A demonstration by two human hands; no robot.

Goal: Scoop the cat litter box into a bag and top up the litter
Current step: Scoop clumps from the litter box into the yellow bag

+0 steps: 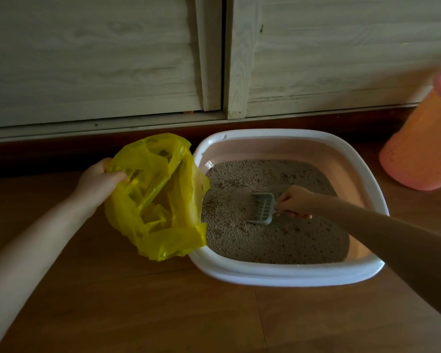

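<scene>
Right hand (294,201) grips the grey scoop (262,208) in the litter (278,235) at the litter box (285,275) centre. Left hand (99,180) grasps the yellow bag (155,197) at the box's left rim. Wooden floor (138,309); pale cabinet doors (99,59) behind; orange basket (423,149) right.

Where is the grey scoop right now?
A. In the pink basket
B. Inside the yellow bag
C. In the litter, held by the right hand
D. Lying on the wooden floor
C: the right hand grips the handle of the grey scoop, whose slotted head sits on the litter inside the litter box, while the left hand holds the yellow bag beside it.
</scene>
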